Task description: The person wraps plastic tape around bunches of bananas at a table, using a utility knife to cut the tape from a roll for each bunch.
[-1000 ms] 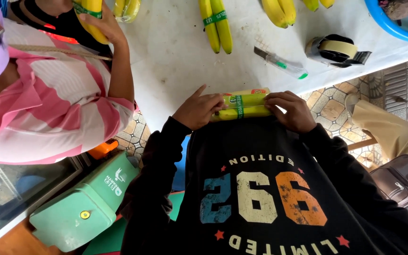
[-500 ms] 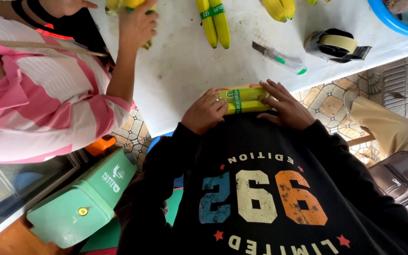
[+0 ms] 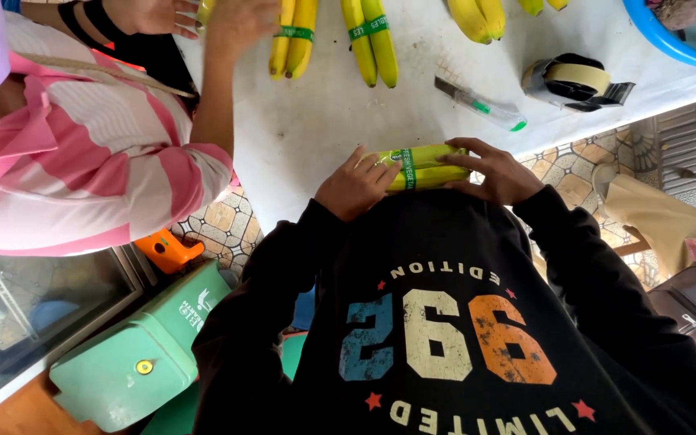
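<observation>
A pair of yellow bananas (image 3: 428,167) bound with a green tape band lies at the near edge of the white table (image 3: 324,121), close against my black shirt. My left hand (image 3: 356,184) grips the left end of the pair, its fingers over the top. My right hand (image 3: 495,171) holds the right end, with the fingers curled round it. The green band sits between my two hands.
A person in a pink striped top (image 3: 82,161) at the left reaches to banded banana pairs (image 3: 293,36) further up the table. More bananas (image 3: 370,40), a clear pen-like cutter (image 3: 481,105), a tape dispenser (image 3: 577,80) and a blue basin (image 3: 670,36) lie beyond. A green box (image 3: 147,354) stands below left.
My hands and the banded bananas have stayed at the table edge; my right fingers have shifted along the right end. The other person's hand moved from one banana pair to another.
</observation>
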